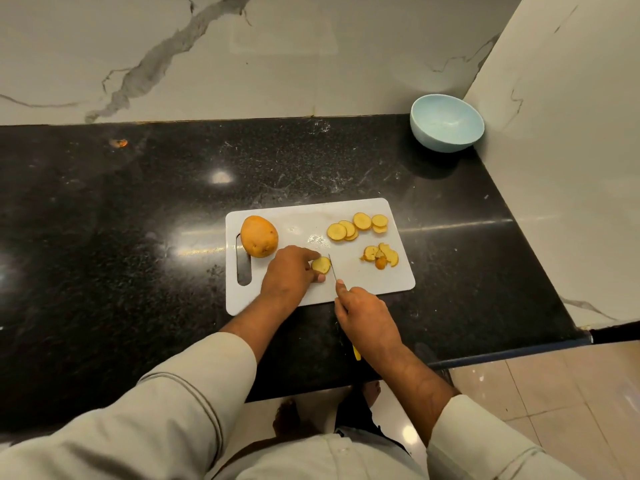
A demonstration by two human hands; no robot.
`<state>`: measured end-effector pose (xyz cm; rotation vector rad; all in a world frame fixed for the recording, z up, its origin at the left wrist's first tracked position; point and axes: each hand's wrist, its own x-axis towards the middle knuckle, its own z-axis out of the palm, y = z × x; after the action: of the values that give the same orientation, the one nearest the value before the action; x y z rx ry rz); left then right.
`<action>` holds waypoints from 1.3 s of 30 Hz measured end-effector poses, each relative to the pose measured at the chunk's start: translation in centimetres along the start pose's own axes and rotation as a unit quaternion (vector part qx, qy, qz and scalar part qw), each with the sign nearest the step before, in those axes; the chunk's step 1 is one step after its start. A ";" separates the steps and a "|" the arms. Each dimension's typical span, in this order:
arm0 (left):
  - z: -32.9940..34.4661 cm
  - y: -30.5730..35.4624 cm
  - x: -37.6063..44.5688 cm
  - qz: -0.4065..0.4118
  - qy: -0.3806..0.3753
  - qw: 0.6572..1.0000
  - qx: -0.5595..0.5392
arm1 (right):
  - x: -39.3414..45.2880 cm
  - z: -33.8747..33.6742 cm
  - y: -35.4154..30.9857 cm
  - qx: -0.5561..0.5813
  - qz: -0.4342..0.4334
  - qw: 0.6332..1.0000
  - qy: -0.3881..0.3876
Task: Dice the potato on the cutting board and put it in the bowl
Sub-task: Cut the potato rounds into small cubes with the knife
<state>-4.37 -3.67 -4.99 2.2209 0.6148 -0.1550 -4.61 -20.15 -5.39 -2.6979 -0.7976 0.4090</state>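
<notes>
A white cutting board (363, 271) lies on the black counter. A whole potato (259, 236) sits at its left end. Several round potato slices (356, 226) lie at its far right, with a small heap of cut pieces and peel (380, 256) below them. My left hand (289, 271) pinches a potato piece (321, 265) near the board's middle. My right hand (367, 318) grips a knife (333, 268) with a yellow handle; its blade stands just right of that piece. A light blue bowl (446, 123) rests empty in the far right corner.
The black granite counter (138, 237) runs left and ends at a marble wall (571, 150) on the right. A marble backsplash stands behind. Its front edge drops to a tiled floor (554, 393), where my feet show.
</notes>
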 end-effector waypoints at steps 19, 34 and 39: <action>0.4 0.9 0.3 -0.002 0.010 0.999 0.034 | -0.4 -0.8 0.8 0.005 -0.019 1.000 0.021; 1.1 2.2 -0.3 0.005 0.045 0.994 0.103 | 2.3 0.1 -0.2 -0.075 -0.056 0.996 -0.011; 0.9 2.6 -0.4 -0.007 0.050 0.994 0.098 | 3.7 -0.2 -1.0 -0.099 -0.055 0.993 -0.030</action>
<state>-3.40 -5.89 -3.69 2.4261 0.6960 -0.1156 -2.02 -17.32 -5.57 -2.8156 -1.0506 0.4068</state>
